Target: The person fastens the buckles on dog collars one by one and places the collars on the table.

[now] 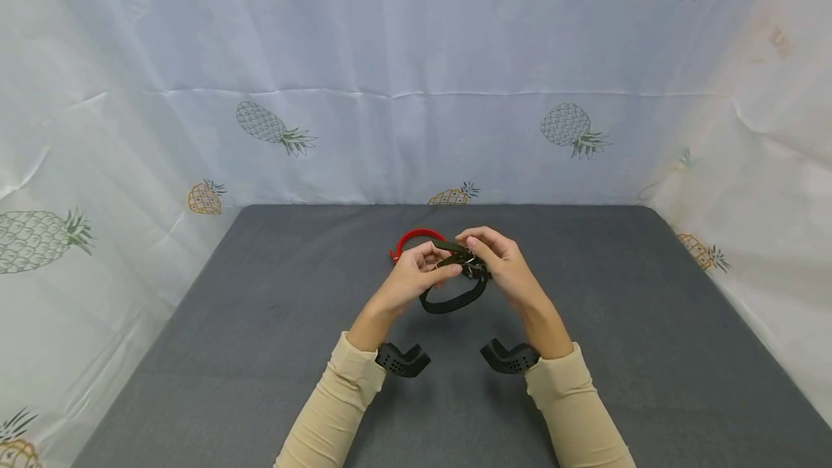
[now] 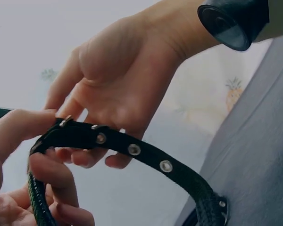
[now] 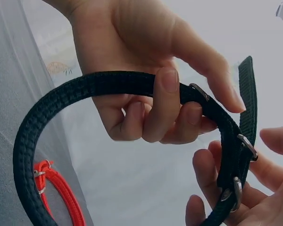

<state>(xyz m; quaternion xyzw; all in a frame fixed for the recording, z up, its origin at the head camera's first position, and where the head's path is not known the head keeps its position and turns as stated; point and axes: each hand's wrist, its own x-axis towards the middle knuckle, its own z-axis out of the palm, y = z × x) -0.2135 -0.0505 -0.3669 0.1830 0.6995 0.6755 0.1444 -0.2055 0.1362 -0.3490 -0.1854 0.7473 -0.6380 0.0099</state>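
Both hands hold a dark green pet collar (image 1: pixel 455 305) raised over the table, its loop hanging down. My left hand (image 1: pixel 411 271) grips it from the left, fingers curled round the strap and thumb by a buckle (image 3: pixel 247 146) in the right wrist view. From the right, my right hand (image 1: pixel 505 260) pinches the buckle part between thumb and fingers. Metal eyelets (image 2: pixel 134 149) line the strap in the left wrist view, while the free strap end (image 3: pixel 248 89) sticks up in the right wrist view. Beyond the left hand lies a red collar (image 1: pixel 419 232), partly hidden.
A grey cloth-covered table (image 1: pixel 260 309) stretches out on every side of the hands. Behind it hangs a pale curtain (image 1: pixel 390 143) printed with pineapples. Each wrist wears a black camera mount (image 1: pixel 403 360) above a beige sleeve (image 1: pixel 338 403).
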